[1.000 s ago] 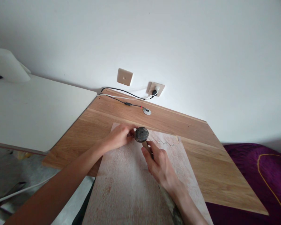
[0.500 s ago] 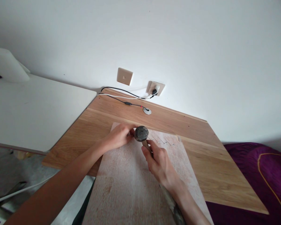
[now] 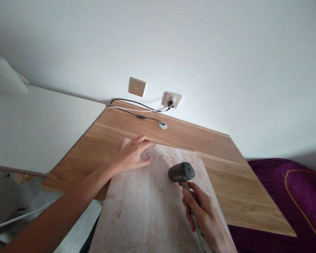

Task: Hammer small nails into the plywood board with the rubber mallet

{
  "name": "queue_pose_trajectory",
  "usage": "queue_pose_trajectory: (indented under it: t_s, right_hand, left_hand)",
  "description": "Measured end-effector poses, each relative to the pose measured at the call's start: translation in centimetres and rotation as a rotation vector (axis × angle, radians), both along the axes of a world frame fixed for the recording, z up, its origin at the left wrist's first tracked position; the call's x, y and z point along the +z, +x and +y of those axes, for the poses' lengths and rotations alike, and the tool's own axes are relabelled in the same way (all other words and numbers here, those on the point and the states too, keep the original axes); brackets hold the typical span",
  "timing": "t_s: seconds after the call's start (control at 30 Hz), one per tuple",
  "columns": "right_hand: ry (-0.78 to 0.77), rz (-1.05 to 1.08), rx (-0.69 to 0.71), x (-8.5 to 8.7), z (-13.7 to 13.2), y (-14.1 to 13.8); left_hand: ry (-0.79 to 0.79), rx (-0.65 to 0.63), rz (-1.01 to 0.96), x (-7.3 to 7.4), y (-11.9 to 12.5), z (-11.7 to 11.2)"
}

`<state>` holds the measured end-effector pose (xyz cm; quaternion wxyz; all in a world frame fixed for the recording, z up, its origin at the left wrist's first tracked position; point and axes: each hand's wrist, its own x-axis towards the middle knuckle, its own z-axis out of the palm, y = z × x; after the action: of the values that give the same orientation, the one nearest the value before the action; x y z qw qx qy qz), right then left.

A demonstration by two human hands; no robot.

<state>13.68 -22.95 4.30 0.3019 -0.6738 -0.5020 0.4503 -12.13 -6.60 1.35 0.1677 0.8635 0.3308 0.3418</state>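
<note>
My right hand [image 3: 201, 211] grips the handle of a hammer [image 3: 181, 172] whose dark, heavy head hovers over the right part of a pale, worn board [image 3: 137, 207]. At the board's far left, my left hand [image 3: 135, 153] is open, thumb and fingers apart around the left end of a row of nails [image 3: 161, 156]. Several nails stand in that row along the far edge, some leaning. One loose nail [image 3: 162, 190] seems to lie on the board near its middle. The hammer's lower handle is partly behind my right hand.
Beneath the board is a wooden desktop [image 3: 239, 182] against a white wall. Black and white cables [image 3: 140, 117] run along its back to a socket [image 3: 171, 100]. A white table [image 3: 42, 126] adjoins on the left; purple fabric [image 3: 279, 189] lies at the right.
The hammer has moved right and toward me, away from my left hand. My left hand's fingers have spread, uncovering the nails at the row's left end.
</note>
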Motion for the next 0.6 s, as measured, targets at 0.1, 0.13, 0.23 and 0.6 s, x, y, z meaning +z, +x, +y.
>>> queue_pose_trajectory:
  t_s: [0.1, 0.13, 0.23, 0.6]
  right_hand:
    - [0.006, -0.002, -0.033, -1.3, -0.4, 0.5]
    - [0.010, -0.009, -0.029, -1.6, -0.5, 0.6]
    - [-0.014, -0.044, 0.031, -2.2, -0.5, 1.0]
    - [-0.053, -0.118, 0.078, -0.4, -0.1, 0.0]
  left_hand:
    - [0.089, -0.088, 0.021, 1.7, 0.8, -2.7]
    - [0.136, -0.164, 0.075, 2.2, 1.2, -3.9]
    - [0.329, -0.328, 0.322, 3.4, 2.6, -7.4]
    - [0.443, -0.256, 0.443, 2.6, 4.8, -9.5]
